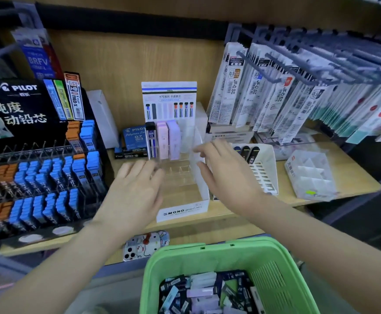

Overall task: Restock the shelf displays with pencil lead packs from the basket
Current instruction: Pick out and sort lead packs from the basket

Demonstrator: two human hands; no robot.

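Flanking the "MONO graph MG" display on the shelf, left hand and right hand hold nothing, fingers straight; lead packs lie in the green basket below, a "PILOT" rack at left.

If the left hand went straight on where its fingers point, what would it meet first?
Probably the clear MONO display, right before the left hand; pink packs stand behind it. Depth unclear.
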